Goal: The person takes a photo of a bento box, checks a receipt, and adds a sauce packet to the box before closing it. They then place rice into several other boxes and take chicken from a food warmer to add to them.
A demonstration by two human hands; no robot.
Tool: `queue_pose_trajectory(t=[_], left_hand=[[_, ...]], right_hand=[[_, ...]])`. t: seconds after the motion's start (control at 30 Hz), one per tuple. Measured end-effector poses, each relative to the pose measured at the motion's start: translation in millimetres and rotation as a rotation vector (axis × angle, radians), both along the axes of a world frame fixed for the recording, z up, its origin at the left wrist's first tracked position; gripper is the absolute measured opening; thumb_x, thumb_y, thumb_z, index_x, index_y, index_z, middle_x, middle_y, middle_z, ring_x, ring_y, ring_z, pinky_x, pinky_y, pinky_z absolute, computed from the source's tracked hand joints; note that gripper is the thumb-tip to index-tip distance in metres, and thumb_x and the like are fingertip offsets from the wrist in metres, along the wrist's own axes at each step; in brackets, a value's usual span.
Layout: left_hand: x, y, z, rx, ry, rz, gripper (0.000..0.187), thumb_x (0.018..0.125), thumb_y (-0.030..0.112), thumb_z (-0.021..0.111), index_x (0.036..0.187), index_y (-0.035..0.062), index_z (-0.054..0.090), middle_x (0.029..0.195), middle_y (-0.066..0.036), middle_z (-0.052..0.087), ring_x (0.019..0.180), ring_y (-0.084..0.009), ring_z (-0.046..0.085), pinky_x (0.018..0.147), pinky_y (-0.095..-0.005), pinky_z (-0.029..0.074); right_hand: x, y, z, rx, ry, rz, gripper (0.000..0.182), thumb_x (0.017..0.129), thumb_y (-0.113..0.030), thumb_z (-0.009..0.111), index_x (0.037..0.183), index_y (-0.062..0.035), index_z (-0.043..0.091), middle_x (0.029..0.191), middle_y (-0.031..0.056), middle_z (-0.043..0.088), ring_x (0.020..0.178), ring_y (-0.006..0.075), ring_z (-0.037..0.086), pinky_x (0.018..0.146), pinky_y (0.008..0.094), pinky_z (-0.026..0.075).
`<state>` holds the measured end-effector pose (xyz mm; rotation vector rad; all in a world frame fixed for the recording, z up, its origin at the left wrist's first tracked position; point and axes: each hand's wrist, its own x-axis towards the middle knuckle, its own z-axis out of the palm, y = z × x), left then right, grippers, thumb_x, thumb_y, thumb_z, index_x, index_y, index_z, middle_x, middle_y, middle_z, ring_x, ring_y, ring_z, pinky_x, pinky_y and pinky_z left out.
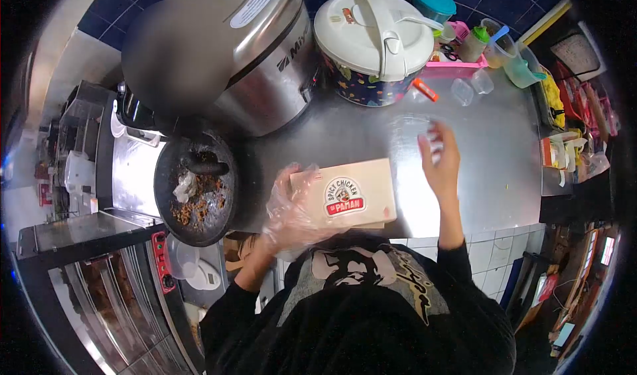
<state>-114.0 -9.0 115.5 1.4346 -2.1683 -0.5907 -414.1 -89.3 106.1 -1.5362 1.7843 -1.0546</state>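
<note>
A cardboard food box point(375, 183) printed "Spicy Chicken" sits closed near the counter's front edge, close to my body. My left hand point(292, 206), in a clear plastic glove, grips the box's left side with the thumb at its near edge and fingers at the far corner. My right hand point(441, 159) is bare and hovers over the steel counter to the right of the box, apart from it. Its fingers are loosely bent and spread, slightly blurred, with nothing seen in them. Left of the box, a dark stone mortar point(166, 206) holds crushed reddish-brown food and a pestle point(207, 165).
A large steel rice cooker point(272, 76) and a white-lidded patterned container point(371, 40) stand at the back. An orange marker-like object point(425, 90) and small clear cups point(462, 92) lie near a pink tray point(458, 68). A glass-fronted cabinet point(113, 289) is at left.
</note>
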Motion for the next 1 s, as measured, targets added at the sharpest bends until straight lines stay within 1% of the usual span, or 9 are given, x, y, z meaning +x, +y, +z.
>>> queue_pose_trajectory(t=[0.13,0.17,0.23,0.37,0.53,0.6,0.7,0.83,1.0], left_hand=[[-52.4,22.6,-22.1,-0.231,-0.037,0.225,0.104,0.056,0.045,0.084,0.134,-0.0016,0.033,0.128,-0.028,0.032,0.111,-0.0396,0.043,0.094,-0.0485,0.038],[-67.0,19.2,-9.9,-0.142,0.224,0.211,0.095,0.059,0.038,0.082,0.132,-0.0008,0.035,0.125,-0.028,0.034,0.115,-0.0400,0.037,0.096,-0.0513,0.034],[-71.9,20.4,-7.7,-0.122,0.220,0.148,0.092,0.059,0.034,0.081,0.131,-0.0006,0.035,0.125,-0.027,0.034,0.116,-0.0401,0.036,0.096,-0.0508,0.033],[-111.8,20.6,0.0,-0.111,0.219,0.058,0.085,0.058,0.024,0.078,0.130,0.0024,0.038,0.128,-0.024,0.033,0.118,-0.0414,0.034,0.098,-0.0483,0.032],[-216.0,19.9,-15.2,-0.175,0.335,-0.019,0.084,0.058,0.027,0.077,0.131,0.0070,0.040,0.130,-0.023,0.031,0.119,-0.0420,0.032,0.098,-0.0499,0.033],[-253.3,21.0,-20.1,-0.047,0.087,-0.116,0.085,0.060,0.033,0.077,0.132,0.0070,0.040,0.129,-0.023,0.032,0.118,-0.0417,0.034,0.097,-0.0507,0.033],[-289.4,27.4,-77.1,0.061,0.021,-0.233,0.085,0.067,0.046,0.072,0.133,0.0050,0.036,0.127,-0.024,0.036,0.119,-0.0421,0.034,0.099,-0.0507,0.029],[-320.8,39.6,-78.9,0.121,-0.202,-0.155,0.084,0.070,0.057,0.065,0.130,0.0041,0.039,0.129,-0.024,0.038,0.120,-0.0403,0.037,0.097,-0.0635,0.024],[-351.8,31.1,-90.9,0.079,-0.255,-0.082,0.075,0.073,0.046,0.065,0.130,0.0059,0.038,0.124,-0.022,0.043,0.116,-0.0387,0.045,0.096,-0.0700,0.021]], right_hand=[[39.2,93.5,22.1,-0.159,0.246,0.105,0.057,0.079,-0.020,0.068,0.127,-0.0015,0.043,0.122,0.0181,0.045,0.116,0.0327,0.044,0.092,0.0418,0.041],[45.9,99.6,19.0,-0.063,0.054,0.102,0.061,0.079,-0.019,0.069,0.130,-0.0024,0.041,0.128,0.0182,0.040,0.121,0.0342,0.040,0.093,0.0437,0.041],[42.0,104.2,-13.9,0.010,-0.371,0.091,0.071,0.078,-0.015,0.070,0.137,-0.0046,0.033,0.138,0.0172,0.034,0.127,0.0339,0.038,0.093,0.0431,0.044],[4.7,97.2,-11.7,-0.039,-0.585,0.049,0.070,0.077,-0.003,0.069,0.137,-0.0071,0.035,0.140,0.0142,0.035,0.115,0.0256,0.051,0.085,0.0317,0.051],[-91.5,121.5,-6.5,-0.120,-0.581,-0.141,0.070,0.078,0.001,0.066,0.139,-0.0038,0.032,0.141,0.0102,0.034,0.106,0.0200,0.053,0.087,0.0288,0.050],[-132.6,131.5,-26.8,-0.115,-0.603,-0.191,0.068,0.079,0.000,0.065,0.139,-0.0030,0.032,0.142,0.0117,0.034,0.112,0.0217,0.051,0.089,0.0328,0.049],[-185.7,142.3,-98.7,0.058,-0.196,-0.208,0.065,0.078,-0.006,0.067,0.136,0.0009,0.037,0.133,0.0190,0.047,0.123,0.0280,0.046,0.102,0.0397,0.038],[-213.0,158.2,-118.9,-0.047,0.028,-0.048,0.077,0.072,-0.002,0.066,0.141,-0.0087,0.034,0.140,0.0147,0.041,0.121,0.0256,0.048,0.090,0.0339,0.047],[-204.7,159.9,-109.3,0.074,-0.234,-0.065,0.086,0.066,0.004,0.064,0.144,-0.0094,0.028,0.144,0.0163,0.035,0.118,0.0269,0.052,0.077,0.0300,0.053]])
